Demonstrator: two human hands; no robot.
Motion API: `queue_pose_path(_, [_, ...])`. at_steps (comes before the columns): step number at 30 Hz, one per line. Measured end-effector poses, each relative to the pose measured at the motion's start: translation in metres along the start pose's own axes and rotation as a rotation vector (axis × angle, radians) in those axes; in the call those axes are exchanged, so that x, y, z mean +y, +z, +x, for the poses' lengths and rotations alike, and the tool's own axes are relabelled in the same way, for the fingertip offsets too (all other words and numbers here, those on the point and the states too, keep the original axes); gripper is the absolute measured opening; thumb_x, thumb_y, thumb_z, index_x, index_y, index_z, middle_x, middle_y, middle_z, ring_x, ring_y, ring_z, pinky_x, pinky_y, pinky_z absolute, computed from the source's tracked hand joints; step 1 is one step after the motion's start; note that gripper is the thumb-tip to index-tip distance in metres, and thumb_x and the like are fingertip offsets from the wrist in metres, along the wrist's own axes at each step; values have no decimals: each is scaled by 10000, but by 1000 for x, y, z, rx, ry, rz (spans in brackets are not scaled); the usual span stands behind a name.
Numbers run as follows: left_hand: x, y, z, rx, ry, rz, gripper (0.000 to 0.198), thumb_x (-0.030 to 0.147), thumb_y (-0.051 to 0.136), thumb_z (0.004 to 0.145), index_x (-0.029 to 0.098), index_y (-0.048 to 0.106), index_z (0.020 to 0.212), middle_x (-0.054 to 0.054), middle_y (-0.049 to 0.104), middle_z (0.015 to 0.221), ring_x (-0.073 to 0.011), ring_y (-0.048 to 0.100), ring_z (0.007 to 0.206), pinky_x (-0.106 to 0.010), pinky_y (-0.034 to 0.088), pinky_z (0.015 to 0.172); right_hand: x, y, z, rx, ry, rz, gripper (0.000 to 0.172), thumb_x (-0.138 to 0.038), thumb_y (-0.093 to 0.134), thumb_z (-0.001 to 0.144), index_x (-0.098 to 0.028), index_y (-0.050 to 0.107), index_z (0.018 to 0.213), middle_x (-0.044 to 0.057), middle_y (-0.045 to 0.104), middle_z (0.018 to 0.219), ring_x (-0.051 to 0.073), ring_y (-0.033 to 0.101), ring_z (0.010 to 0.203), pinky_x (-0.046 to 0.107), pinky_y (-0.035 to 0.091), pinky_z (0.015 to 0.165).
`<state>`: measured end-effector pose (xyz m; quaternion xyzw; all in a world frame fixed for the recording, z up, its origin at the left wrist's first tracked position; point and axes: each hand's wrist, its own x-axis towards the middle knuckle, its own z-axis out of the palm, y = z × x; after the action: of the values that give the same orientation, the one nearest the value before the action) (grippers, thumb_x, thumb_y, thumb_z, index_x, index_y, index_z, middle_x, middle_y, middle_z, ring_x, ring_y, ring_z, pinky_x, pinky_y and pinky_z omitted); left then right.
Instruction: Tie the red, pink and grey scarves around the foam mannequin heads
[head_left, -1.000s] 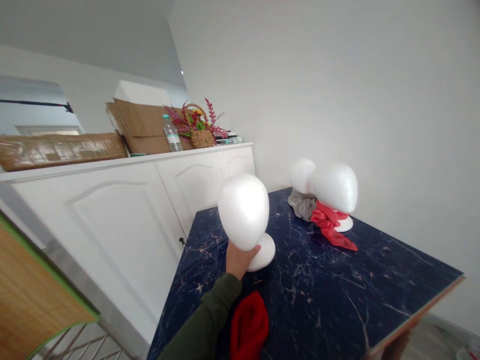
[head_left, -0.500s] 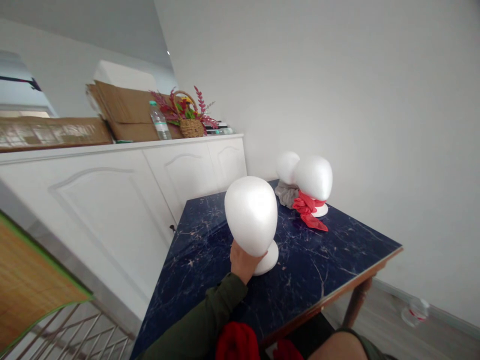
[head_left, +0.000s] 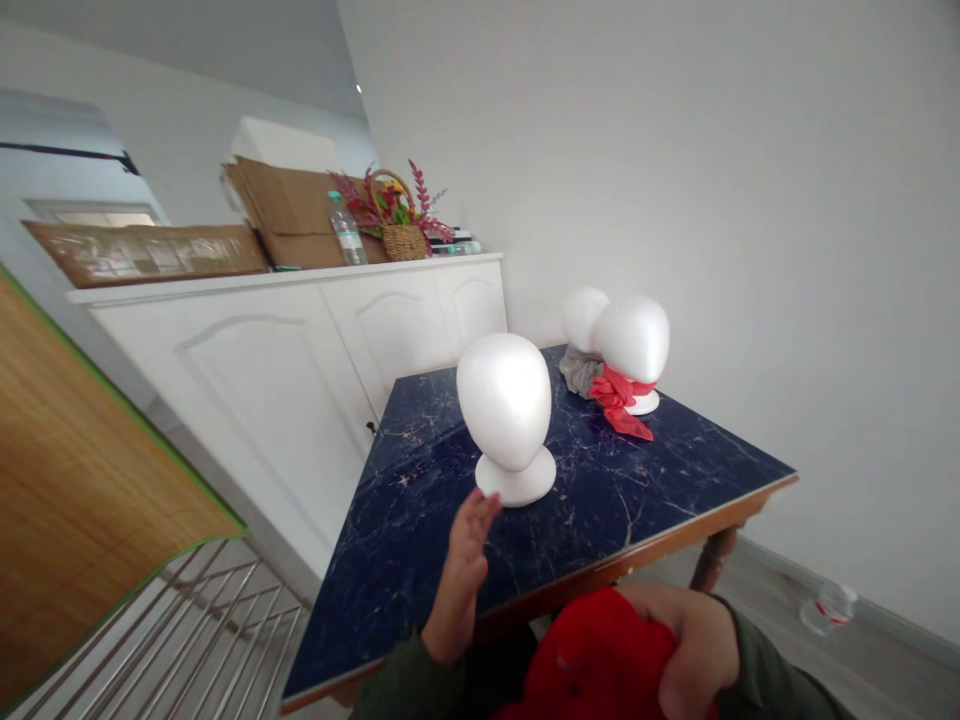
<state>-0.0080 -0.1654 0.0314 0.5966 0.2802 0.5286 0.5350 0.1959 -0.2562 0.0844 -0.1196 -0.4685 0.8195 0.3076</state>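
Observation:
A white foam mannequin head [head_left: 504,400] stands upright on its round base on the dark blue marbled table [head_left: 390,560]. Just in front of that base is my left hand [head_left: 461,575], fingers stretched out and holding nothing. At the table's near edge my right hand [head_left: 701,635] grips a bunched red cloth [head_left: 600,650], whose lower part runs out of view. Farther back stand two more foam heads. A coral-red scarf [head_left: 622,400] is knotted round the neck of the nearer head [head_left: 634,335], and grey cloth [head_left: 581,370] wraps the neck of the other head [head_left: 583,315].
Along the left runs a white cabinet [head_left: 255,370] with cardboard boxes [head_left: 285,210], a plastic bottle [head_left: 347,230] and a flower basket [head_left: 403,240]. A metal rack [head_left: 217,620] is at lower left. A clear container [head_left: 828,608] lies on the floor at right.
My left hand has let go of the nearest foam head's neck and drawn back toward me. My right hand has come into view with the red cloth, now raised higher.

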Motion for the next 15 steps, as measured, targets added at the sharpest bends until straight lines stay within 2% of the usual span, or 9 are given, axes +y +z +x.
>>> queue_pose_path(2, [19, 14, -30, -412, -154, -140, 834, 575, 609, 581, 172, 331, 1256, -142, 478, 1185, -305, 412, 1125, -433, 291, 951, 2, -4, 0, 7, 31, 55, 265, -197, 677, 544, -58, 579, 747, -2, 535, 524, 63, 485, 446, 149, 393, 451])
queue_pose_path(3, [27, 21, -40, -553, -224, -161, 815, 538, 663, 543, 154, 399, 1211, -138, 528, 1113, -305, 464, 1062, -426, 332, 911, 3, -6, 2, -10, 39, 42, 237, -212, 670, 548, -59, 576, 704, 5, 533, 507, 68, 477, 428, 151, 374, 416])
queue_pose_path(5, [35, 29, -47, -682, -319, -137, 631, 416, 721, 528, 123, 533, 1055, -103, 600, 937, -255, 548, 899, -364, 406, 805, -1, -10, 5, -41, 30, -3, 238, -249, 656, 557, -58, 577, 674, 7, 514, 457, 72, 445, 379, 159, 341, 369])
queue_pose_path(6, [36, 28, -45, -681, -350, -104, 492, 365, 715, 554, 112, 577, 953, -78, 614, 839, -206, 567, 793, -310, 432, 729, -6, -11, 5, -40, 5, -14, 271, -267, 651, 562, -55, 585, 719, -2, 498, 427, 65, 417, 347, 157, 321, 351])
queue_pose_path(8, [33, 13, -37, -656, -430, -53, 319, 311, 694, 584, 105, 597, 807, -29, 598, 656, -112, 530, 566, -203, 412, 531, -21, -13, 3, 2, -70, -24, 405, -294, 634, 590, -62, 573, 916, -32, 466, 381, 42, 344, 288, 140, 273, 323])
queue_pose_path(10, [26, -16, -28, -645, -517, -75, 270, 304, 689, 581, 107, 580, 729, 11, 549, 509, -59, 431, 395, -165, 341, 401, -38, -17, -6, 97, -227, -30, 496, -325, 588, 646, -101, 508, 1081, -75, 393, 323, 26, 251, 247, 125, 224, 302])
queue_pose_path(12, [19, -50, -24, -667, -554, -211, 259, 324, 684, 575, 121, 549, 661, 40, 485, 399, -49, 373, 304, -184, 358, 377, -55, -28, -16, 224, -409, -41, 469, -331, 538, 693, -144, 489, 1120, -112, 269, 284, 21, 152, 236, 119, 176, 287])
queue_pose_path(14, [18, -82, -24, -625, -443, -429, 252, 334, 674, 579, 151, 502, 576, 81, 367, 298, -53, 328, 222, -200, 376, 352, -68, -44, -25, 400, -560, -18, 382, -311, 494, 727, -180, 510, 1086, -128, 175, 314, 18, 50, 268, 116, 139, 286])
queue_pose_path(15, [22, -94, -23, -530, -357, -515, 262, 331, 672, 581, 164, 475, 542, 100, 305, 271, -51, 305, 193, -195, 375, 337, -74, -54, -27, 482, -604, 1, 337, -297, 470, 742, -190, 523, 1058, -126, 161, 345, 21, 16, 294, 116, 132, 289])
